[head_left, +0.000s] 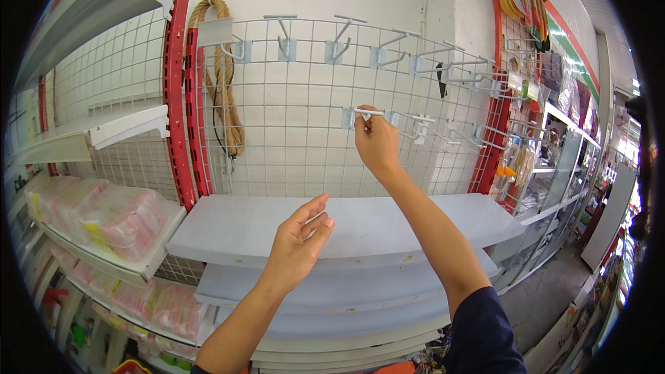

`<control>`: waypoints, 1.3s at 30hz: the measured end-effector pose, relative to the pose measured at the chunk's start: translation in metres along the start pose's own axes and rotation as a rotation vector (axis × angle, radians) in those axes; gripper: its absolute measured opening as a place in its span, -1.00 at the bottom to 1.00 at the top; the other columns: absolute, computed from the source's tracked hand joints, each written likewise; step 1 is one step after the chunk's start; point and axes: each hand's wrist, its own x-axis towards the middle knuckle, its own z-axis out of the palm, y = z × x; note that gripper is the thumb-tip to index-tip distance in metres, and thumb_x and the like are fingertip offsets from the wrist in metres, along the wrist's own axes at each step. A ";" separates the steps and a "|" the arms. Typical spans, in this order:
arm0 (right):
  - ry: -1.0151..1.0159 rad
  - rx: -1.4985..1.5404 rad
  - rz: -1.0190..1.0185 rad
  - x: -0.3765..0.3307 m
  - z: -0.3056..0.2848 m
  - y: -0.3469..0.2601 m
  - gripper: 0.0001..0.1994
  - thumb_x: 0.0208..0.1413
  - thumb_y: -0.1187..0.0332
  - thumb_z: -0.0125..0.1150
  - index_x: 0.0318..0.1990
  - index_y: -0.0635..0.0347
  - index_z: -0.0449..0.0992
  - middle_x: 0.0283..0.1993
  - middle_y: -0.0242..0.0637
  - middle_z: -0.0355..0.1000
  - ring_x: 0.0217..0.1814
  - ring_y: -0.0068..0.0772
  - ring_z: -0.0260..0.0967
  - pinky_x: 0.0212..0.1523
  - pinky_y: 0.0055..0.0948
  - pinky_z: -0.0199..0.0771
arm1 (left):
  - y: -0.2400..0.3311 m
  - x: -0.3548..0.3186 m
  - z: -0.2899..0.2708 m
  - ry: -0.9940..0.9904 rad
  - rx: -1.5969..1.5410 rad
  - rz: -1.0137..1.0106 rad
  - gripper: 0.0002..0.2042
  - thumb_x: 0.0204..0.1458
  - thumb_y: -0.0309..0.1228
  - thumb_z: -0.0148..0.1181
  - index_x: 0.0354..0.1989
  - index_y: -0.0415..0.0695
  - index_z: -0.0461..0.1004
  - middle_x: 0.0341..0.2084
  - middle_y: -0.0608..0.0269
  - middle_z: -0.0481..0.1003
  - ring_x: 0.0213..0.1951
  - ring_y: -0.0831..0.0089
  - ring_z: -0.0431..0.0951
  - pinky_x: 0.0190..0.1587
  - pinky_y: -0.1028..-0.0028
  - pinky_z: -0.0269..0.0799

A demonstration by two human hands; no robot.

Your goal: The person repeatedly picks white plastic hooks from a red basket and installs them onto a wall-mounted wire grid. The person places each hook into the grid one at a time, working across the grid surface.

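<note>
My right hand [377, 141] is raised to the white wire grid panel [291, 125], its fingers closed around a metal display hook [369, 112] at the grid. The hook's crossbar shows above the fingers; part of it is hidden behind the hand. Lower and to the left, my left hand [302, 239] hangs in front of the grey shelf [256, 225], fingers apart and holding nothing. More display hooks [337, 48] sit in a row along the upper grid, and several others hang to the right of my right hand.
A coiled rope [228, 97] hangs left of the grid beside a red slotted upright [179, 97]. Plastic-wrapped packs [125, 225] fill the left shelves. Stacked grey shelves [277, 284] jut out below the grid. A glass cabinet [554, 166] stands on the right.
</note>
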 end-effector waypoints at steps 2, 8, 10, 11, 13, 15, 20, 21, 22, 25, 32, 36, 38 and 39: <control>0.007 -0.003 0.007 -0.001 -0.001 0.001 -0.77 0.17 0.31 0.18 -0.14 0.29 0.53 -0.64 -0.31 0.35 -0.66 -0.55 0.22 -0.57 -0.51 0.24 | -0.001 0.000 -0.001 -0.001 -0.001 0.000 -0.50 0.17 -0.33 0.13 0.27 -0.15 0.23 0.24 -0.11 0.19 0.27 0.16 0.25 0.17 0.35 0.30; -0.018 0.039 0.045 -0.002 -0.004 -0.001 -0.74 0.13 0.26 0.24 -0.18 0.32 0.53 -0.61 -0.34 0.38 -0.66 -0.58 0.20 -0.57 -0.51 0.24 | 0.000 0.000 0.001 0.003 0.003 -0.018 -0.50 0.17 -0.34 0.13 0.27 -0.15 0.23 0.23 -0.11 0.19 0.26 0.19 0.26 0.16 0.36 0.30; -0.019 0.046 0.058 -0.002 -0.004 -0.001 -0.74 0.11 0.27 0.26 -0.22 0.34 0.52 -0.58 -0.32 0.39 -0.66 -0.57 0.20 -0.57 -0.50 0.24 | 0.000 0.000 0.003 0.014 -0.002 -0.007 -0.54 0.17 -0.40 0.09 0.26 -0.17 0.25 0.20 -0.08 0.24 0.23 0.22 0.30 0.18 0.36 0.28; -0.023 0.053 0.070 -0.002 -0.004 0.000 -0.74 0.10 0.27 0.27 -0.23 0.34 0.52 -0.57 -0.31 0.40 -0.66 -0.57 0.19 -0.57 -0.49 0.23 | 0.000 -0.001 0.004 0.028 0.000 -0.012 -0.55 0.18 -0.43 0.07 0.25 -0.18 0.26 0.19 -0.07 0.26 0.22 0.23 0.32 0.19 0.37 0.26; -0.079 0.042 0.069 -0.004 -0.007 0.002 -0.74 0.11 0.29 0.26 -0.15 0.30 0.49 -0.51 -0.23 0.42 -0.60 -0.45 0.30 -0.52 -0.44 0.31 | 0.001 -0.001 0.004 0.025 0.006 -0.014 -0.55 0.17 -0.43 0.08 0.25 -0.18 0.26 0.19 -0.07 0.25 0.21 0.23 0.33 0.19 0.37 0.26; -0.121 0.036 0.058 -0.005 -0.010 0.005 -0.72 0.10 0.32 0.25 -0.10 0.29 0.47 -0.48 -0.19 0.42 -0.56 -0.38 0.35 -0.49 -0.42 0.35 | 0.001 -0.001 0.004 0.026 0.012 -0.016 -0.55 0.17 -0.43 0.08 0.25 -0.17 0.26 0.19 -0.07 0.25 0.21 0.22 0.33 0.19 0.37 0.27; -0.171 0.039 0.050 -0.004 -0.015 0.008 -0.67 0.08 0.39 0.26 -0.01 0.32 0.43 -0.48 -0.20 0.40 -0.56 -0.41 0.33 -0.48 -0.44 0.35 | -0.001 0.001 0.003 0.026 0.014 -0.016 -0.55 0.18 -0.42 0.09 0.25 -0.18 0.26 0.19 -0.07 0.26 0.21 0.22 0.33 0.18 0.38 0.27; -0.179 0.044 0.058 -0.004 -0.015 0.008 -0.66 0.08 0.39 0.26 -0.01 0.32 0.43 -0.48 -0.20 0.40 -0.56 -0.42 0.33 -0.47 -0.45 0.35 | -0.002 0.000 0.003 0.018 0.012 -0.003 -0.55 0.18 -0.41 0.09 0.25 -0.18 0.26 0.19 -0.07 0.26 0.21 0.22 0.33 0.18 0.38 0.27; -0.186 0.048 0.066 -0.004 -0.016 0.008 -0.65 0.08 0.39 0.26 0.00 0.32 0.42 -0.48 -0.21 0.40 -0.56 -0.42 0.32 -0.47 -0.45 0.35 | -0.002 0.000 0.003 0.018 0.014 -0.004 -0.55 0.18 -0.40 0.10 0.25 -0.18 0.25 0.19 -0.07 0.26 0.21 0.21 0.33 0.18 0.38 0.28; -0.215 0.064 0.077 -0.004 -0.017 0.009 -0.59 0.07 0.39 0.27 0.07 0.32 0.39 -0.42 -0.19 0.40 -0.52 -0.43 0.34 -0.44 -0.45 0.37 | -0.004 0.000 0.003 0.017 0.016 -0.007 -0.54 0.18 -0.38 0.10 0.26 -0.19 0.25 0.19 -0.08 0.25 0.21 0.21 0.33 0.18 0.39 0.28; -0.228 0.093 0.102 -0.021 -0.030 0.002 -0.43 0.04 0.35 0.32 0.18 0.39 0.28 -0.25 -0.12 0.41 -0.46 -0.44 0.44 -0.43 -0.48 0.42 | -0.004 -0.003 0.000 0.026 0.019 -0.030 -0.52 0.19 -0.37 0.10 0.27 -0.20 0.23 0.19 -0.08 0.26 0.21 0.21 0.32 0.18 0.37 0.28; -0.434 0.086 0.204 -0.040 -0.058 -0.017 -0.35 0.08 0.38 0.27 0.30 0.39 0.14 -0.20 -0.10 0.41 -0.44 -0.43 0.48 -0.41 -0.50 0.47 | -0.005 -0.005 -0.001 0.026 0.023 -0.038 -0.52 0.19 -0.37 0.10 0.27 -0.20 0.22 0.19 -0.07 0.26 0.21 0.23 0.33 0.18 0.37 0.28; -0.561 0.155 0.303 -0.049 -0.074 -0.032 -0.32 0.10 0.39 0.25 0.33 0.38 0.09 -0.22 -0.13 0.42 -0.44 -0.45 0.49 -0.41 -0.53 0.48 | -0.005 -0.006 -0.002 0.030 0.027 -0.053 -0.53 0.20 -0.38 0.08 0.27 -0.20 0.22 0.19 -0.06 0.26 0.20 0.24 0.33 0.17 0.37 0.28; -0.579 0.180 0.315 -0.054 -0.082 -0.040 -0.33 0.10 0.37 0.25 0.32 0.38 0.11 -0.22 -0.12 0.44 -0.44 -0.42 0.50 -0.41 -0.51 0.49 | -0.005 -0.007 -0.002 0.026 0.028 -0.046 -0.53 0.20 -0.39 0.07 0.27 -0.20 0.22 0.19 -0.06 0.26 0.20 0.25 0.34 0.17 0.37 0.29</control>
